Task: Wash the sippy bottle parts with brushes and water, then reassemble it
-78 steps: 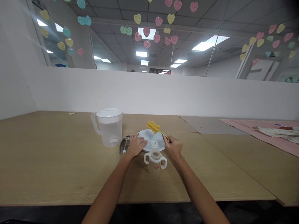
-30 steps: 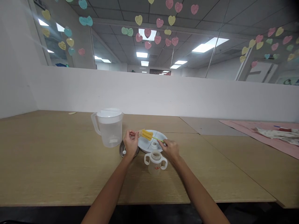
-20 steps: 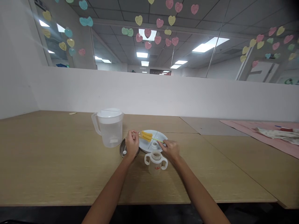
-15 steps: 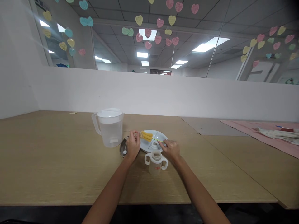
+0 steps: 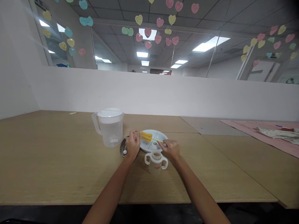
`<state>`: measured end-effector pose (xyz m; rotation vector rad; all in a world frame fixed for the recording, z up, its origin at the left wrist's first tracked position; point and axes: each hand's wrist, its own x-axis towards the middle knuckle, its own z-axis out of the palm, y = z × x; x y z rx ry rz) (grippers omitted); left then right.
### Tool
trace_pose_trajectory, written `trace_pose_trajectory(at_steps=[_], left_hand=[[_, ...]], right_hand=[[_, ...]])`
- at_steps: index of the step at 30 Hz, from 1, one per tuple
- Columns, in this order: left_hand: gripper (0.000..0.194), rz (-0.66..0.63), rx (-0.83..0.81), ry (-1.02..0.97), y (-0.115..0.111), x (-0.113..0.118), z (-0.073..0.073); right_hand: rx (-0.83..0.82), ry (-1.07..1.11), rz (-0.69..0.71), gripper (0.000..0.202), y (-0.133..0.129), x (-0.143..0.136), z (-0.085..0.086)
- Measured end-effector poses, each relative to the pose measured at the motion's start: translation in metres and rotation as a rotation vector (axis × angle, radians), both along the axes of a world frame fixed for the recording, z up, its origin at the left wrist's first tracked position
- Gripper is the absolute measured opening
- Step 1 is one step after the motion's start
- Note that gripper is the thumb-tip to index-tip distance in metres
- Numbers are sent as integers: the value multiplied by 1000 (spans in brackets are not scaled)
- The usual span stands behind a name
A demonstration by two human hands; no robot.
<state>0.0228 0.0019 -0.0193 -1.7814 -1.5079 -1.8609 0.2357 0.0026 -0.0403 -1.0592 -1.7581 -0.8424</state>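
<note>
My right hand (image 5: 171, 149) grips the thin green-yellow handle of a sponge bottle brush (image 5: 146, 137). The brush's yellow sponge head points left, over a white divided plate (image 5: 164, 137). At the tip of the sponge, the fingers of my left hand (image 5: 133, 144) are pinched together on something small and clear, too indistinct to name. A white ring-shaped cap (image 5: 154, 145) lies on the plate. Nearer to me, between my forearms, an uncapped two-handled baby bottle (image 5: 155, 165) stands upright. Partly behind my left hand is a dark metal dish (image 5: 121, 148) holding a straw with a white end piece (image 5: 125, 152).
A translucent lidded pitcher (image 5: 111, 129) stands left of the dish. At far right, a pink cloth (image 5: 243, 127) bears crumpled fabric (image 5: 275, 133) and a pen. A white wall (image 5: 149, 93) rises behind the wooden table (image 5: 58, 161).
The brush's sponge head has shifted very slightly left, toward my left fingers. Both hands stay nearly in place, and the bottle, plate and pitcher have not moved.
</note>
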Motion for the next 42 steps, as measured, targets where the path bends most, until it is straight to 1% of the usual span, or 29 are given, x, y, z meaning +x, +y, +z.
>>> trace_pose_trajectory(at_steps=[4, 9, 18, 23, 26, 28, 30, 33, 36, 40, 42], left_hand=[[26, 2, 72, -32, 4, -1, -2], [25, -39, 125, -6, 6, -3, -3], [23, -60, 140, 50, 3, -4, 0], [22, -33, 166, 112, 3, -5, -1], [22, 13, 168, 199, 3, -5, -1], [22, 53, 151, 203, 4, -6, 0], [22, 92, 122, 149, 4, -9, 0], [22, 119, 66, 37, 8, -17, 1], [22, 66, -11, -72, 12, -28, 0], [24, 30, -142, -178, 16, -37, -3], [24, 3, -211, -216, 19, -38, -5]], right_hand=[[13, 11, -8, 45, 0, 0, 1], [-4, 22, -5, 44, -1, 0, 1], [-37, 49, -16, 45, 1, 2, -1], [-85, 56, -35, 45, 3, 2, -3], [-131, 109, -91, 43, 7, 1, -4], [-163, 172, -147, 38, 9, 2, -5], [-187, 247, -191, 31, 11, 3, -3], [-162, 300, -198, 26, 11, 8, 1], [-104, 273, -220, 25, 11, 15, 5], [-84, 279, -320, 17, 13, 24, 7], [-85, 304, -350, 21, 14, 28, 6]])
